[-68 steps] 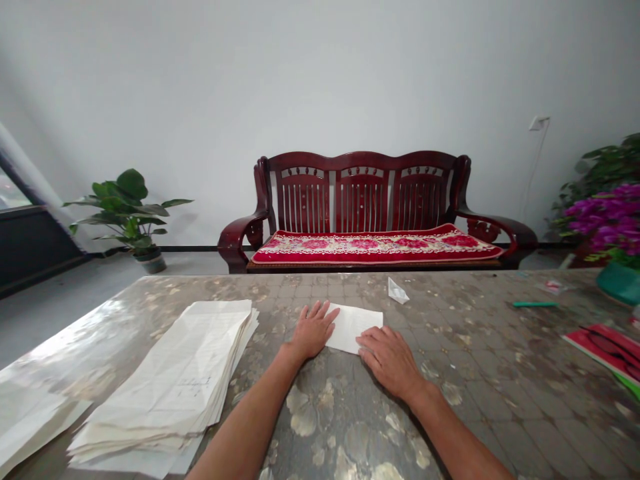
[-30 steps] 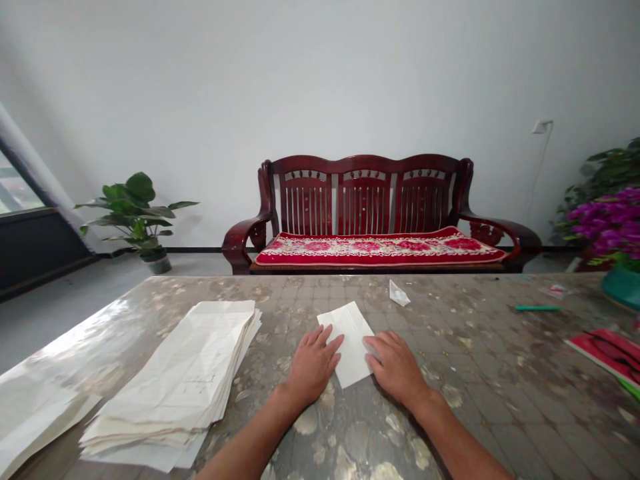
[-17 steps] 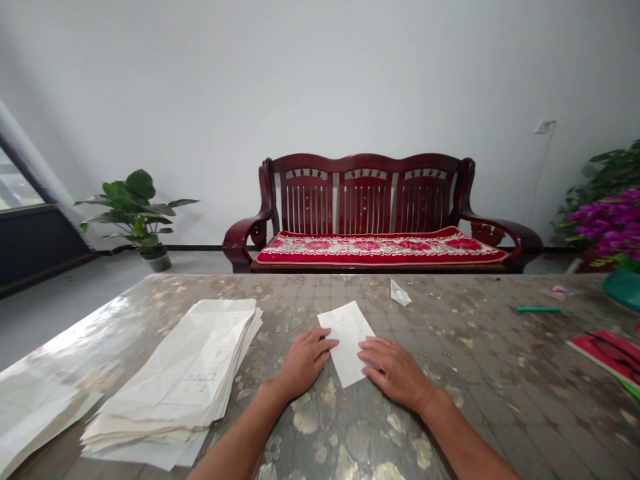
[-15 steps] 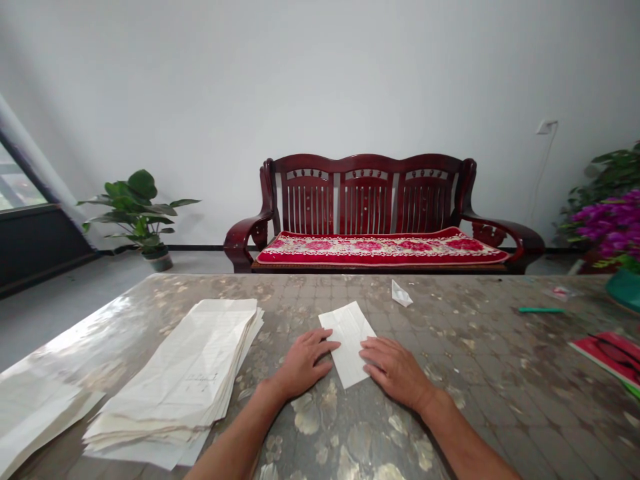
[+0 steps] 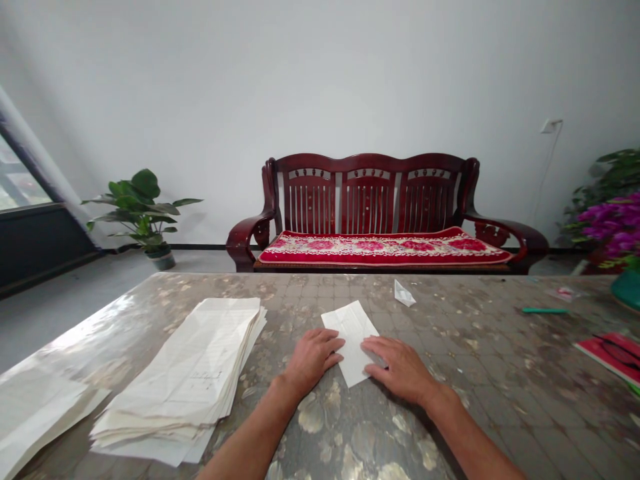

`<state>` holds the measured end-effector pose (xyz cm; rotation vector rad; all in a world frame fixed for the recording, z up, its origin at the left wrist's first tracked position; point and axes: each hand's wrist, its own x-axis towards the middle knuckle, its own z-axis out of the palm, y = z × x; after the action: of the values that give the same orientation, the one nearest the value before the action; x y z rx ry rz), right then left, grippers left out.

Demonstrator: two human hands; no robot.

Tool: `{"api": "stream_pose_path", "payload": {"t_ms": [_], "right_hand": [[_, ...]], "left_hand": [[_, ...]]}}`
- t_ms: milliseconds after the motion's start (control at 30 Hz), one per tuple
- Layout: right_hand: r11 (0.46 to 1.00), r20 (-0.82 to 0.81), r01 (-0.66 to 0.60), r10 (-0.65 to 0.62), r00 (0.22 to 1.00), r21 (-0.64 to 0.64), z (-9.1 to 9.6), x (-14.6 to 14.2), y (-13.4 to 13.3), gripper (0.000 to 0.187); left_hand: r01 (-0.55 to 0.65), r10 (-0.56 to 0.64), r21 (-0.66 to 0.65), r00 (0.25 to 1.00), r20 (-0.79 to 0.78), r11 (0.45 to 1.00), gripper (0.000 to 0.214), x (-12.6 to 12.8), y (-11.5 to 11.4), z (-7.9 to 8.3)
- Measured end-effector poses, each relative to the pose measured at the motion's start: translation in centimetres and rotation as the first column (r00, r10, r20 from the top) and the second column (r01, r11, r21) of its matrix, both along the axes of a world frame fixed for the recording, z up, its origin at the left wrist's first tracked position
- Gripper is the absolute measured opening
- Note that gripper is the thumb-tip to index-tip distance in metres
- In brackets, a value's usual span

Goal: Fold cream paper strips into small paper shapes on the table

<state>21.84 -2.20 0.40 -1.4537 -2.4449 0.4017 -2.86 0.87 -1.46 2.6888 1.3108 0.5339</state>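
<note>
Sheet: white, flat on desk, lying at an angle btwn L hand and R hand. L fingertips rest on its L edge, R fingertips on its R edge. Grip, both: slack, fingers parted, not closed round the paper; can't tell if any tip is under an edge. Step in hand, prob.: steadying/aligning. Next move, est.: calls for light, even pressure, so sheet doesn't skid. Beyond sheet, nr far edge: small paper boat. To L, apart: paper stack. To R, well apart: green pen.
</note>
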Motion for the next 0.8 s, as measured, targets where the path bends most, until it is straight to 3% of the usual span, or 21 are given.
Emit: {"api": "stream_pose_path", "payload": {"t_ms": [133,467,567,700,800], "right_hand": [[0.995,0.072,-0.022,0.029,0.997,-0.096,0.7,-0.2,-1.0,0.071],[0.999,0.164,0.043,-0.047,0.985,0.027,1.4,-1.5,-0.5,0.040],[0.998,0.172,0.057,-0.057,0.984,0.006,1.6,-1.5,-0.6,0.041],[0.999,0.165,0.015,-0.007,0.986,-0.048,2.1,-1.7,-1.2,0.058],[0.998,0.219,0.056,-0.049,0.974,-0.022,2.4,-2.4,-1.4,0.053]], "left_hand": [[-0.004,0.004,0.003,0.999,0.042,1.000,0.023,0.2,0.2,0.0],[0.061,-0.050,-0.068,0.988,0.144,0.996,0.030,-0.8,-0.3,0.7],[0.107,-0.094,-0.093,0.986,0.134,0.990,0.035,-1.3,-0.5,0.9],[0.117,-0.100,-0.118,0.985,0.137,0.986,0.042,-1.5,-0.3,0.8],[0.115,-0.097,-0.121,0.985,0.144,0.986,0.045,-1.5,0.0,0.5]]}}
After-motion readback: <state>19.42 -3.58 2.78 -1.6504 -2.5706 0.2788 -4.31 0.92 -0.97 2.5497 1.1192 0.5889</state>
